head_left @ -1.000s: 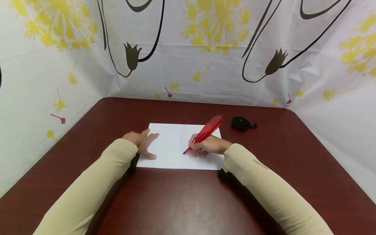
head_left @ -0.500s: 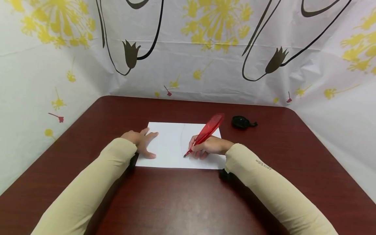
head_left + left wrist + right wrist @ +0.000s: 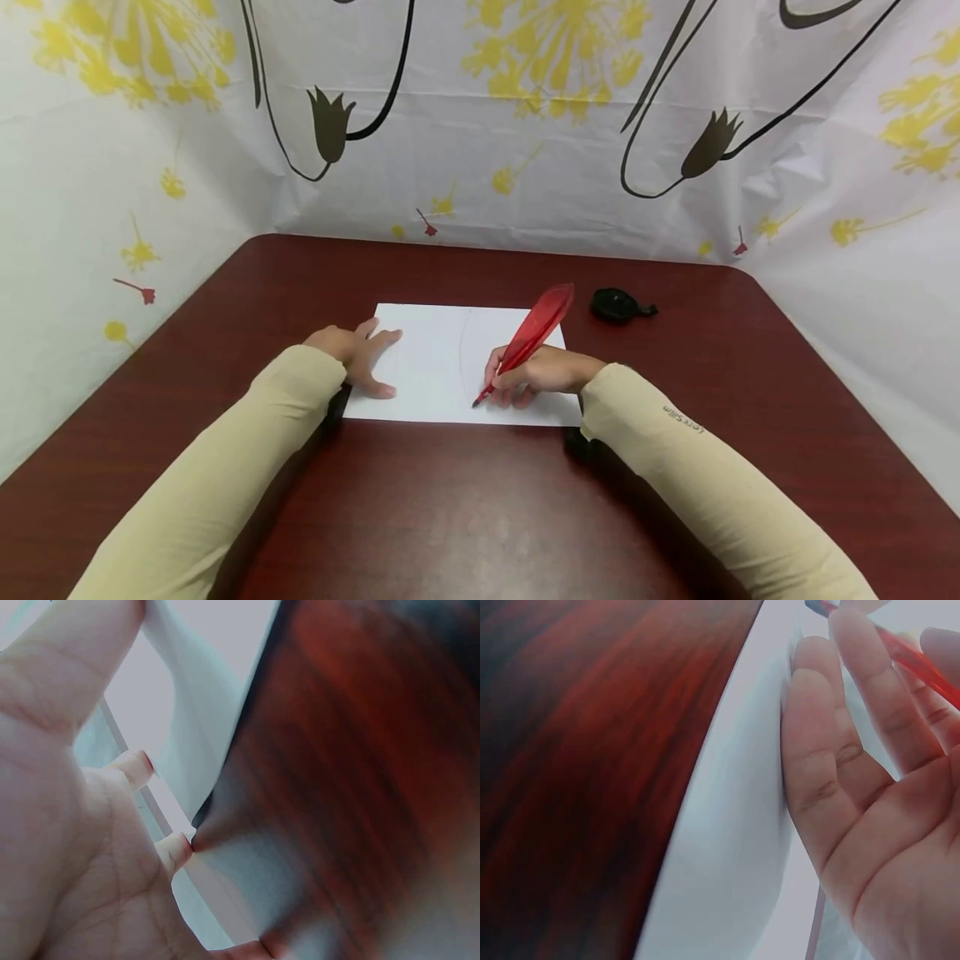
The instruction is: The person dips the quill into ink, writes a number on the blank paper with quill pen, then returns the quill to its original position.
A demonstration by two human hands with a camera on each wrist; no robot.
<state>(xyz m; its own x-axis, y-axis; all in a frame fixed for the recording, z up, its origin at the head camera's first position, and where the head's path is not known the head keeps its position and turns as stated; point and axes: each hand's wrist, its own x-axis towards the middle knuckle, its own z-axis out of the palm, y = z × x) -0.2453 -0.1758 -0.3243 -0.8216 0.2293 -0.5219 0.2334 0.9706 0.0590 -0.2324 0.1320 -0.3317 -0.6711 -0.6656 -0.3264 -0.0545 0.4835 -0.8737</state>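
— What is the right hand [image 3: 543, 372] doing?
— It is gripping the red pen [image 3: 525, 342], sliding its tip further down the paper [image 3: 431, 367].
— And the left hand [image 3: 356, 354]?
— It is pressing flat on the paper, on the tabletop [image 3: 450, 500].

Paper [image 3: 435, 367] lies mid-table [image 3: 450, 517]; a small pouch [image 3: 618, 304] sits behind-right.

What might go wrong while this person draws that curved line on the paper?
The pen tip is close to the near edge of the paper, so the line may run off onto the table. The left hand only presses one side flat; the sheet could pivot. The right hand rests on the paper and might smudge the line.
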